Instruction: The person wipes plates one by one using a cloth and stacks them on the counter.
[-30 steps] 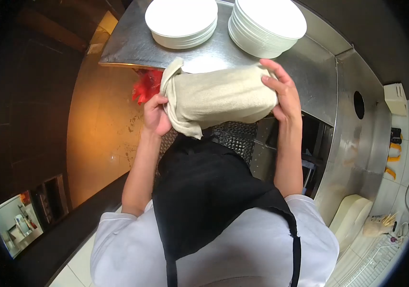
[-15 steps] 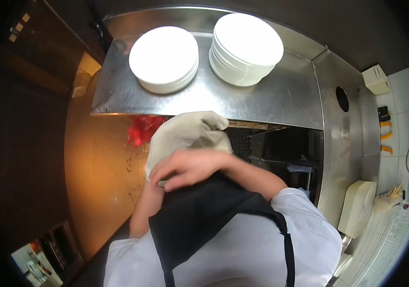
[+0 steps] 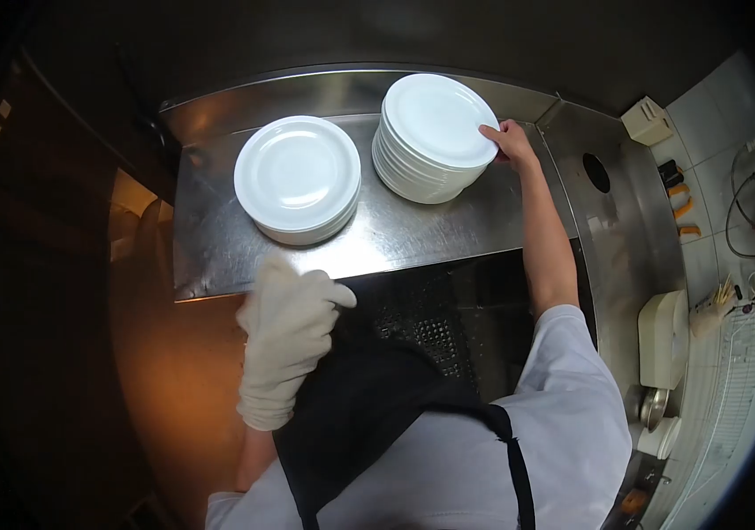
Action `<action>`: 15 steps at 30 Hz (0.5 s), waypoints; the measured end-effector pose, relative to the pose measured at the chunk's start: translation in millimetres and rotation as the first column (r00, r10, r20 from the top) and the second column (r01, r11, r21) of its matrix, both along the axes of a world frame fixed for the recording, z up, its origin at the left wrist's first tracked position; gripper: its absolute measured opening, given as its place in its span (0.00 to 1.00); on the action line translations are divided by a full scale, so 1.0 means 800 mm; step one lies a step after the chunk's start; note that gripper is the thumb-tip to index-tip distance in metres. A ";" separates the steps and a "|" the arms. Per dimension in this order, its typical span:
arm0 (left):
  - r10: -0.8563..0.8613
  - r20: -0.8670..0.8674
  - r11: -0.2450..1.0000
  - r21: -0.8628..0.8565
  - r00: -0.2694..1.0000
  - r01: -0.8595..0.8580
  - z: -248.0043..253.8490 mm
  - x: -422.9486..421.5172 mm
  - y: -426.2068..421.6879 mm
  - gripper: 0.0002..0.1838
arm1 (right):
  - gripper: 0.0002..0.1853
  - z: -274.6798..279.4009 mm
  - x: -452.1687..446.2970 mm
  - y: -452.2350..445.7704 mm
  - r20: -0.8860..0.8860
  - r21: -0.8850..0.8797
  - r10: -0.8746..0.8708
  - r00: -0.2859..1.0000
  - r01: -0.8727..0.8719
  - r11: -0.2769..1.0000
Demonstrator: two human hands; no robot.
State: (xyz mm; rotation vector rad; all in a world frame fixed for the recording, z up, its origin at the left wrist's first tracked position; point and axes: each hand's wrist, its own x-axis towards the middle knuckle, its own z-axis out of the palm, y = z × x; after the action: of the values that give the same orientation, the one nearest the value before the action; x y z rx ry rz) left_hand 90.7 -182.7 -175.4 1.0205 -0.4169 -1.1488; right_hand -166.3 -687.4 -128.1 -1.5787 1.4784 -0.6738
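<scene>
My right hand (image 3: 510, 144) reaches out to the taller plate stack (image 3: 417, 181) on the right. Its thumb lies on the rim of the top white plate (image 3: 439, 115), with the fingers curled under the edge. The top plate rests on the stack. My left hand (image 3: 293, 314), in a thick cream cloth glove, hangs near the counter's front edge, below the shorter plate stack (image 3: 298, 177). Its gloved fingers are apart and hold nothing.
Both stacks stand on a stainless steel counter (image 3: 218, 252) with a raised back edge. A perforated black mat (image 3: 435, 340) lies below. On the right are a metal side panel with a round hole (image 3: 596, 173), a cream box (image 3: 664, 340) and orange-handled tools (image 3: 682, 208).
My right hand has left the left wrist and now grips the top plate on the right stack. The gloved left hand has turned and dropped lower. My view has shifted.
</scene>
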 end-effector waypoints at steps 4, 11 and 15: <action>-0.064 -0.014 0.998 0.011 0.998 0.064 -0.003 0.003 0.008 0.23 | 0.18 0.011 0.001 -0.012 -0.117 -0.099 -0.015 0.993 0.004 0.995; -0.016 0.023 1.000 -0.010 1.000 0.016 0.003 -0.003 -0.010 0.26 | 0.19 0.029 -0.004 -0.044 -0.303 0.125 0.170 0.938 -0.137 0.983; 0.079 0.057 0.997 -0.022 0.995 -0.078 0.014 -0.017 -0.017 0.28 | 0.16 0.037 -0.003 -0.046 -0.259 0.202 0.191 0.947 -0.140 0.969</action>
State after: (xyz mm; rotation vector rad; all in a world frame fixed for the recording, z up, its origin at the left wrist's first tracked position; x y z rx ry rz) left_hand 76.9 -196.0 -164.1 1.0461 -0.4296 -1.0454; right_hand -168.4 -724.1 -98.2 -1.6811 1.5354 -0.2189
